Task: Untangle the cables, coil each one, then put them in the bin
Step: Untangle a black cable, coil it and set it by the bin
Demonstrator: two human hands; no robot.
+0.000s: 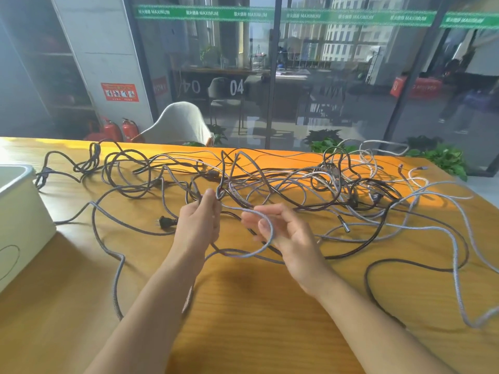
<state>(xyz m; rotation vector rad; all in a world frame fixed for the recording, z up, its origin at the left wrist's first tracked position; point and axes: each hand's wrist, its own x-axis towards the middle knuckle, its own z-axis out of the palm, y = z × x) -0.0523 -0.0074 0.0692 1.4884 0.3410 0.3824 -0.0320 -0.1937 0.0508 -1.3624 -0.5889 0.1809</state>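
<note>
Cables (283, 182): one tangle of dark and grey braided strands spread over the far and right parts of the wooden table (256, 319). Exact count cannot be told; strands cross too often. One black two-pin plug (165, 222) lies free, just left of the left wrist. One metal-tipped connector (344, 225) lies right of the right hand.

Left hand (201, 225): thumb and fingertips pinch a crossing of strands at the near edge of the tangle. Right hand (280, 230): fingers loosely spread, blurred; a grey braided loop (259, 247) runs across them; whether they actually grasp it, cannot tell.

Bin (19, 220): one, white, at the table's left edge, apart from the tangle.

Bare wood lies near the body, between and beside the forearms. Some loops reach the far and right table edges.

Beyond: one white chair (181, 122), two red fire extinguishers (121, 130), a glass wall (351, 76).
</note>
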